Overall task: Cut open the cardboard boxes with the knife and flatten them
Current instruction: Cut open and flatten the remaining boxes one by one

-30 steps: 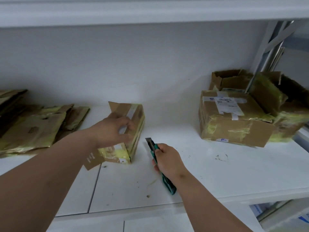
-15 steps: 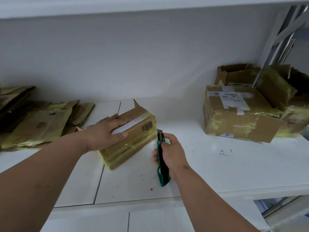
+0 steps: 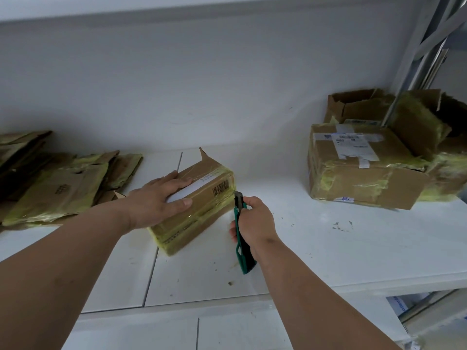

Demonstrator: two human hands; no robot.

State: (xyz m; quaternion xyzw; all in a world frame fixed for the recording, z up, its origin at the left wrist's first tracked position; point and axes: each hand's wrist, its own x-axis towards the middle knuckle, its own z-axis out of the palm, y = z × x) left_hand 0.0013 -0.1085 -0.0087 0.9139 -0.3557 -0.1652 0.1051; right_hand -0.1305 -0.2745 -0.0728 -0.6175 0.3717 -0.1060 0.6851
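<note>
Moved: little; knife blade seemingly nearer box
Left hand: spread flat on box
Right hand: gripping knife

Small box mid-shelf, left hand on top. Knife at its right end, in right hand. Flattened stack far left; taped boxes back-right corner.

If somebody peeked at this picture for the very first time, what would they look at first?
Probably the two hands in the middle: the left hand lies flat on a small taped cardboard box, and the right hand grips a green knife at the box's right end. Next, the bigger taped box at the right and the flattened cardboard pile at the left.
</note>
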